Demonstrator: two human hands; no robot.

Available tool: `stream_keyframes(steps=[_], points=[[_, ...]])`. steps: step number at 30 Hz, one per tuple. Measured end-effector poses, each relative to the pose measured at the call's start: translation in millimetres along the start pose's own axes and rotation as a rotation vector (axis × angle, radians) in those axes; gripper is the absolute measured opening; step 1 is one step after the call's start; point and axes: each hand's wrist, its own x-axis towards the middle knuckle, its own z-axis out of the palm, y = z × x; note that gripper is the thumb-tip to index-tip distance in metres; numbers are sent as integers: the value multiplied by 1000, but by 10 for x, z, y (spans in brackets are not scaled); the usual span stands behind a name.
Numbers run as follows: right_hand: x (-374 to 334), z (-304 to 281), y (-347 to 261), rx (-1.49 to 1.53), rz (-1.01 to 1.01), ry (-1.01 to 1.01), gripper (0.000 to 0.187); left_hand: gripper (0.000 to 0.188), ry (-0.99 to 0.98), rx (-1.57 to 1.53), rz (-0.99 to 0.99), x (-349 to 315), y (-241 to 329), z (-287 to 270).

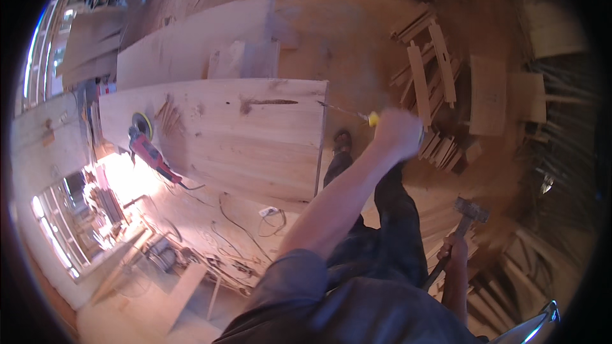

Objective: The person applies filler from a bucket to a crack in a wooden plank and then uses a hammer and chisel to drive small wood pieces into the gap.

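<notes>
My left hand [398,132] is closed around the yellow handle of a slim metal chisel [371,118]. Its thin blade points left, and the tip is close to the right end of a pale wooden board [255,137]; whether the two touch I cannot tell. A dark, elongated gouge [274,102] shows in the board's surface near its far edge. Down by my right side, my right hand [454,248] grips a hammer [473,210] by its handle, head upward.
A red angle grinder [150,151] with a disc lies on the board's left part beside wood scraps [169,116]. Cables [236,226] trail over the floor. Loose wood strips [427,76] are heaped at the right, near a flat panel [488,95]. My sandalled foot [343,141] is by the board's end.
</notes>
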Motion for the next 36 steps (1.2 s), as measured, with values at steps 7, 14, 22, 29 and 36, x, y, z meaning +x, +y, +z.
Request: stream_keyframes(steps=[7,14,22,29,36], points=[[-293,809,-439,-170,-108,-14,21,18,91,-368,486,-654,680,-81],[-562,1462,-935,-728,-371,-268,17,15,671,-496,235,-1259,670,-426],[-814,3101,-824,-1243,-303,-568,13,36,502,49,-455,-2273,-1986,440],[-646,4422,297,-1739,-195,-855,18,32,605,62,-618,-2989,-3074,269],[-1017,5161,1048,-2030,-974,-971,41,46,767,-83,-892,-3238,-3220,247]])
